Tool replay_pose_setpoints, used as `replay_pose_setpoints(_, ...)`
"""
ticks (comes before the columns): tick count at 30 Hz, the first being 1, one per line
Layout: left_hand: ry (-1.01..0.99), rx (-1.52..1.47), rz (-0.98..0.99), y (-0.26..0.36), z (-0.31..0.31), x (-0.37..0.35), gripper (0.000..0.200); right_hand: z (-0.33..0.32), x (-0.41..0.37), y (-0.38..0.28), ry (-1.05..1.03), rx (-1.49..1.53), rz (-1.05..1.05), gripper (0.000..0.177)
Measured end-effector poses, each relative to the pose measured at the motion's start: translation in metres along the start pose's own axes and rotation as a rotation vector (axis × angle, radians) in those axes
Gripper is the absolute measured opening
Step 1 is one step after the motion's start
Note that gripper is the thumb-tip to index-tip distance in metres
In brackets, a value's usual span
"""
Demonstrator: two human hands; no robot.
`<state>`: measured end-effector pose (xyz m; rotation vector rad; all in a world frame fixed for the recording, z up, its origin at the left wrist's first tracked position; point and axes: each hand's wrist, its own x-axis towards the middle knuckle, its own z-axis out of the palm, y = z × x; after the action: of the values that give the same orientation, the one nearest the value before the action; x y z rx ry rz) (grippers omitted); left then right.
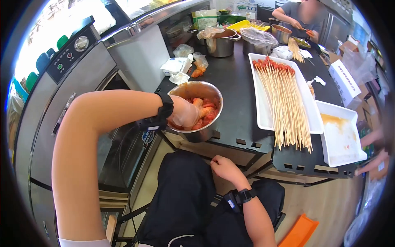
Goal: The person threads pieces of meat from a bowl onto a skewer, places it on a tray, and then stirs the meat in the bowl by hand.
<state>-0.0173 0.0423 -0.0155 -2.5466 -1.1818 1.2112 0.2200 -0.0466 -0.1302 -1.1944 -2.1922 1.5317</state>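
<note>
My left hand (187,113), in a clear glove, reaches into a steel pot (197,134) at the table's near left edge. Its sauce-stained fingers are bent around red meat pieces (209,118) and partly sunk among them. My right hand (225,168) is bare and rests by my knee below the table edge, its fingers curled in with nothing visible in them. To the right of the pot, a white tray (260,105) holds many wooden skewers (288,109) with red meat at their far ends. Beside it stands a sauce-smeared white tray (339,142).
Tissues (176,66), a stained plastic bag (200,64), and a larger pot (222,46) stand beyond my pot. A person (306,18) works at the far end near another pot (281,33). Another person's hands (372,160) show at right. Metal equipment (78,82) stands left.
</note>
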Motion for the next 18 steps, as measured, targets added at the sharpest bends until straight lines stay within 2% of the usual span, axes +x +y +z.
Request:
replay_pose_setpoints(2,-0.102,0.006,0.184,0.007,-0.019,0.009,0.016,-0.002,0.001,0.001,0.016,-0.018,-0.014,0.028)
replay_pose_setpoints(3,-0.104,-0.005,0.195,0.006,-0.01,0.018,0.016,-0.001,0.001,0.001,0.023,-0.036,-0.04,0.026)
replay_pose_setpoints(6,-0.17,-0.894,-0.262,0.003,0.005,0.035,0.042,0.004,0.005,0.001,0.018,-0.024,-0.037,0.028)
replay_pose_setpoints(7,-0.163,-0.893,-0.262,0.003,0.004,0.038,0.042,0.003,0.005,-0.002,0.022,-0.03,-0.039,0.028)
replay_pose_setpoints(9,-0.347,-0.246,-0.279,0.021,-0.046,0.013,0.035,-0.001,0.002,-0.008,-0.069,-0.016,0.015,0.03)
replay_pose_setpoints(10,-0.343,-0.234,-0.282,0.015,-0.039,0.014,0.035,-0.001,0.004,-0.005,-0.058,-0.013,0.01,0.03)
replay_pose_setpoints(13,0.134,-0.699,-0.328,-0.009,0.02,0.019,0.027,0.003,0.007,0.004,0.0,-0.054,-0.027,0.028)
replay_pose_setpoints(14,0.134,-0.704,-0.336,-0.012,0.016,0.012,0.027,0.003,0.007,0.004,0.001,-0.062,-0.029,0.028)
replay_pose_setpoints(16,0.295,-0.49,-0.104,-0.017,-0.013,-0.016,0.029,0.002,0.006,0.002,-0.005,-0.068,-0.033,0.027)
replay_pose_setpoints(17,0.422,-0.632,-0.074,-0.016,-0.033,-0.036,0.033,0.001,0.005,0.0,-0.028,-0.059,-0.028,0.029)
replay_pose_setpoints(18,0.184,0.144,-0.073,-0.019,-0.049,-0.041,0.034,0.001,0.004,-0.002,-0.05,-0.048,-0.023,0.03)
